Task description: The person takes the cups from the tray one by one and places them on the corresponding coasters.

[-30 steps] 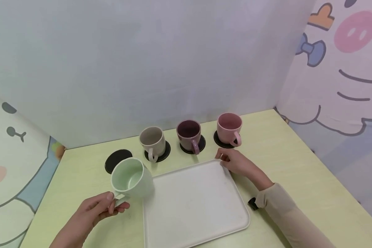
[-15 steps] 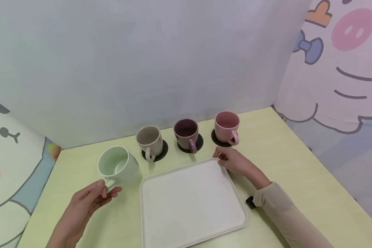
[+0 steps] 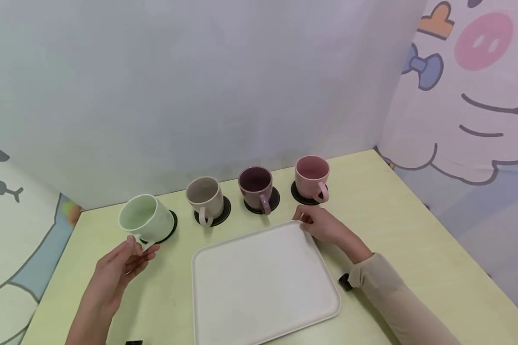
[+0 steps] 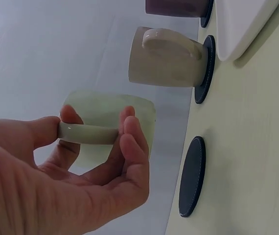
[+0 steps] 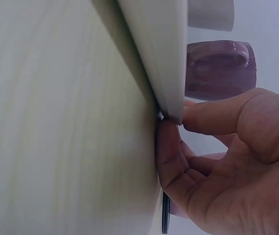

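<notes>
My left hand (image 3: 112,275) pinches the handle of a pale green mug (image 3: 148,218), fingers curled under the handle. In the left wrist view the mug (image 4: 107,110) hangs in the air, apart from a round black coaster (image 4: 192,177). From the head view it overlaps that coaster (image 3: 172,225), hiding much of it. My right hand (image 3: 323,225) grips the far right corner of a white rectangular tray (image 3: 267,282). The right wrist view shows thumb above and curled fingers beneath the tray's edge (image 5: 164,63), which stands slightly off the table there.
Along the back wall a beige mug (image 3: 205,197), a purple mug (image 3: 255,186) and a pink mug (image 3: 312,176) stand upright on black coasters, handles toward me. The pale yellow table (image 3: 397,230) meets the wall just behind them. Cartoon-printed panels (image 3: 470,96) close off both sides.
My left hand has carried the green mug left and away from me, from over the tray's left edge to over the leftmost coaster. The right hand keeps its grip on the tray corner.
</notes>
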A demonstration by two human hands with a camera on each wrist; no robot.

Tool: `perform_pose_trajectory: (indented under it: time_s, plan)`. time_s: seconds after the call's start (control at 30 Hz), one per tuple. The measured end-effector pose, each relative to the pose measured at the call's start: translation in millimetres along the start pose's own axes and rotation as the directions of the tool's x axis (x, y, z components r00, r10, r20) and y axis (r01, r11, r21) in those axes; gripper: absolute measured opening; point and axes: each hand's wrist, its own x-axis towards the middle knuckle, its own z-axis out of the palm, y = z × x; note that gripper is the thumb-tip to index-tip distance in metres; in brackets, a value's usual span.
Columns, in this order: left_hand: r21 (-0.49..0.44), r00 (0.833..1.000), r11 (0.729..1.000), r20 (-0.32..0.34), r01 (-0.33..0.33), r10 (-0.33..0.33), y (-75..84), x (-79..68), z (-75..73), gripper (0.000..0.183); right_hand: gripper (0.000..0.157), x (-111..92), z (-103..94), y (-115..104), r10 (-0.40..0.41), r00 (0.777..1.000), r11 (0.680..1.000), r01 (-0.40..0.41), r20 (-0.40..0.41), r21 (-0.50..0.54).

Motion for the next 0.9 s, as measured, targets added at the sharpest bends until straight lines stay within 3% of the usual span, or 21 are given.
perform_pose_trajectory:
  time_s: [0.43, 0.63, 0.77, 0.9]
  plan:
    - [-0.013, 0.996, 0.999, -0.082, 0.03, -0.031, -6.8, 14.4, -7.5, 0.034, 0.017, 0.1, 2.0, 0.6, -0.004, 1.0, 1.0, 0.004, 0.005, -0.016]
    - [-0.04, 0.99, 0.999, -0.14, 0.007, -0.013, -17.4, 22.6, -13.1, 0.033, 0.017, -0.6, 2.8, -0.1, -0.016, 1.0, 1.0, 0.017, 0.008, -0.015]
    - [-0.005, 0.983, 1.0, -0.182, -0.014, 0.013, -24.7, 29.0, -17.5, 0.035, 0.017, -0.2, 1.5, 0.1, -0.014, 1.0, 1.0, 0.014, 0.011, -0.017]
    - [0.018, 0.978, 1.0, -0.207, 0.007, -0.003, -29.4, 35.8, -20.3, 0.039, 0.016, 1.4, 0.5, 0.9, -0.008, 1.0, 1.0, 0.008, 0.012, -0.014]
